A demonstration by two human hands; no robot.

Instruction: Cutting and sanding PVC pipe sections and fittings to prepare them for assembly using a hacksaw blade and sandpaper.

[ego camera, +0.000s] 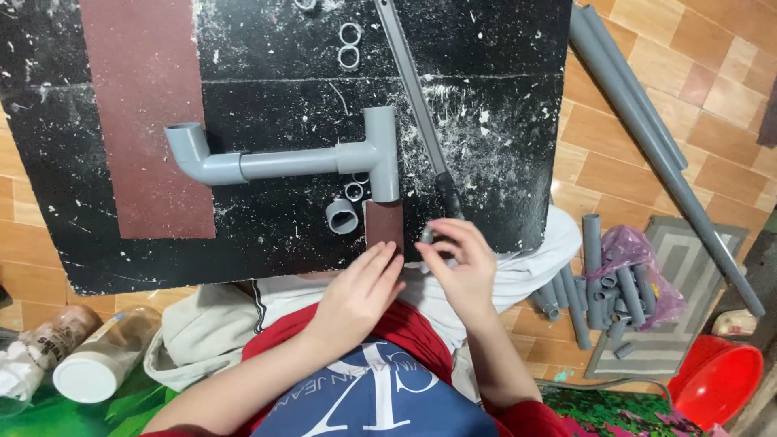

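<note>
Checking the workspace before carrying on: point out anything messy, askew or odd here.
White dust and chips are strewn over the black board. A bottle lies tipped on its side at lower left. Short grey pipe pieces are heaped loosely on the floor mat.

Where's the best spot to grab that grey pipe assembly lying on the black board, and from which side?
Take the grey plastic pipe assembly by its straight middle run, between the elbow and the tee. Come from above, fingers across the tube: it lies flat on the black speckled board, and that run is bare and probably near its balance point.
</note>
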